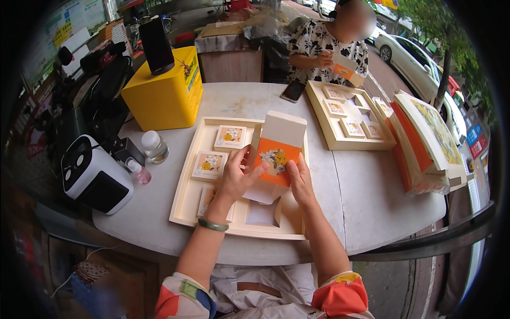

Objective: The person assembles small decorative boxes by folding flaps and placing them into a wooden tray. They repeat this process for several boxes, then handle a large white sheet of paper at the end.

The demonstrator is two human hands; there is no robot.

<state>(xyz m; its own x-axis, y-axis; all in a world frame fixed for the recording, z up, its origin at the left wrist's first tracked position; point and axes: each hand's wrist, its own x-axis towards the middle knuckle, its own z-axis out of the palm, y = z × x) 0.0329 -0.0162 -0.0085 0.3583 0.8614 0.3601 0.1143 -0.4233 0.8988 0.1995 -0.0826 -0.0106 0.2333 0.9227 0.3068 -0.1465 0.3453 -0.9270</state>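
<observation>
Between my two hands is an orange and white folding carton [276, 154] with a flower print, its white end flap standing up at the top. My left hand [239, 173] grips its left side, thumb on the orange face. On the right edge, my right hand [299, 178] holds it with the thumb in front. Beneath is a cream tray [183, 204] with small flower-printed square boxes [210, 164] in its left column. A white folded piece of card [261, 213] lies in the tray below the carton. Part of the tray is hidden behind the carton and my hands.
Across the table a person [326, 48] holds another orange carton behind a second tray [340, 141]. A yellow cabinet [159, 95], a clear jar [155, 146], a pink spray bottle [139, 173] and a white appliance [95, 173] stand left. Flat cartons [425, 143] are stacked right; a phone [292, 91] lies far.
</observation>
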